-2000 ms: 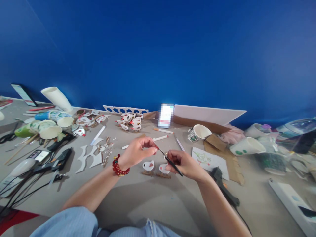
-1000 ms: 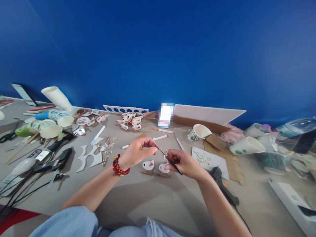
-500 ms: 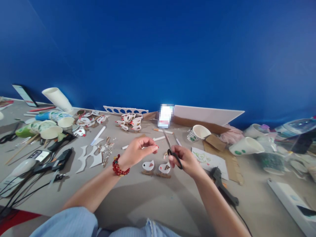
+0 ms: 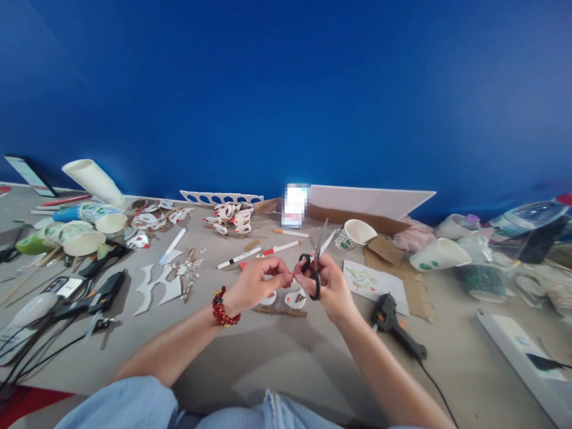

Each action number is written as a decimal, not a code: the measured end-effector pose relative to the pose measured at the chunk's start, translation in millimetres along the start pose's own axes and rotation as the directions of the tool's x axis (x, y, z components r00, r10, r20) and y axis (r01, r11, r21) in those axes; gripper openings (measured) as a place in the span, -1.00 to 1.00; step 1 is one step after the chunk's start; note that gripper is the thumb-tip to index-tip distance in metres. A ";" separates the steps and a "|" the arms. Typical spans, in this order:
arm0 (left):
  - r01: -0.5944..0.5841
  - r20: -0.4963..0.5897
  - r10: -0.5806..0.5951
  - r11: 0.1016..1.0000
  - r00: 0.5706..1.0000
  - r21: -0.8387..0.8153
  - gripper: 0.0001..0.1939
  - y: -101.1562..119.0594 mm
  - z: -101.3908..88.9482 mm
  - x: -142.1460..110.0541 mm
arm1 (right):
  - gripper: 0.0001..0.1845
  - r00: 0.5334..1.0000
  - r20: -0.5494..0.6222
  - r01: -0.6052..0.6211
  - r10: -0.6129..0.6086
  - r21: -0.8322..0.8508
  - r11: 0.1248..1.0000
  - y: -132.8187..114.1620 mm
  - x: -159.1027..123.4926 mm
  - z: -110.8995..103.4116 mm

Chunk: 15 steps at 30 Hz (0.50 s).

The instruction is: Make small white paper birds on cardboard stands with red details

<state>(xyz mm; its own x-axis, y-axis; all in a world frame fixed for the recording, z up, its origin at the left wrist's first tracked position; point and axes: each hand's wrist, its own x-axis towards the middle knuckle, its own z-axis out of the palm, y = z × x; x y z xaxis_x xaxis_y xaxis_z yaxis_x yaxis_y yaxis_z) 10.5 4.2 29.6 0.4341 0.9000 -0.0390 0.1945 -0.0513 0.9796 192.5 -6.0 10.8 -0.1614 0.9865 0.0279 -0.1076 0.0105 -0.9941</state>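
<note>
My left hand [image 4: 259, 285], with a red bead bracelet at the wrist, has its thumb and forefinger pinched on a tiny red piece [image 4: 291, 275]. My right hand [image 4: 331, 291] is closed around black-handled scissors [image 4: 317, 253], whose blades point up and away from me. Its thumb and fingertip meet the left fingertips at the red piece. Just below the hands, two white bird-shaped cutouts [image 4: 295, 300] lie by brown twigs [image 4: 292, 312]; my left hand partly covers the left one. Beyond the hands lie a white marker [image 4: 239, 258] and a red-and-white marker [image 4: 281, 248].
Several finished birds [image 4: 232, 217] lie behind to the left, near white board scraps [image 4: 163, 286]. A phone [image 4: 295, 205] stands against the wall. At right are a paper cup [image 4: 357, 232], a drawing [image 4: 357, 279] and a glue gun [image 4: 395, 328]. Another glue gun [image 4: 105, 292] lies left.
My hands have come together, fingertips meeting at the red piece. The scissors have swung to tilt right, lying back in my right hand. The view has shifted slightly right.
</note>
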 end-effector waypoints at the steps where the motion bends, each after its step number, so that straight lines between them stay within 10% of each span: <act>1: -0.014 0.007 0.014 1.000 1.000 0.006 -0.76 -0.2 0.8 0.1 | -0.66 1.000 0.004 -0.003 0.003 0.003 1.000 0.6 0.3 -0.1; 15: -0.066 -0.014 0.069 0.986 0.998 0.152 -0.87 3.0 -2.2 0.1 | -0.66 1.000 -0.007 -0.029 0.029 -0.026 0.999 -1.5 2.1 0.2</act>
<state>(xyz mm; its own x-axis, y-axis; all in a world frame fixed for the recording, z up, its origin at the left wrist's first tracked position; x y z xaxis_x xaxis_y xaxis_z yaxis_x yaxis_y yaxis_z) 9.3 5.1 32.9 0.4342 0.9003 0.0310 0.2968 -0.1755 0.9387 192.1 -3.9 12.4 -0.1575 0.9875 -0.0020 -0.0773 -0.0143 -0.9969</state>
